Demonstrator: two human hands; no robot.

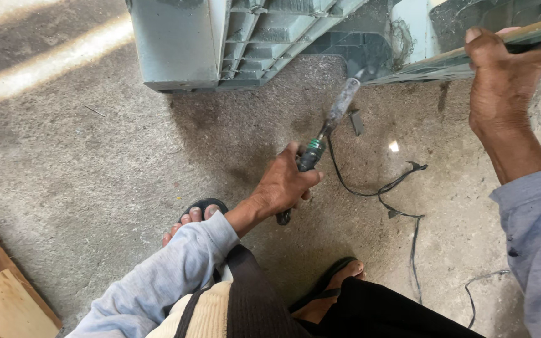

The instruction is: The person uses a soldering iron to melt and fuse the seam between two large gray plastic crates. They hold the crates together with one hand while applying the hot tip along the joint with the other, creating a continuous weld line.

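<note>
Left hand (283, 184) grips dusty paintbrush (327, 128) — bristles under grey casing (183, 44).

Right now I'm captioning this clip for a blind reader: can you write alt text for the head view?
A person's left hand grips a corded hand tool, its tip against the underside of a grey plastic casing, while the right hand holds the casing's edge. Sandalled feet stand on a concrete floor.

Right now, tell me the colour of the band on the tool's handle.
Green, on the tool in the left hand; head view.
</note>
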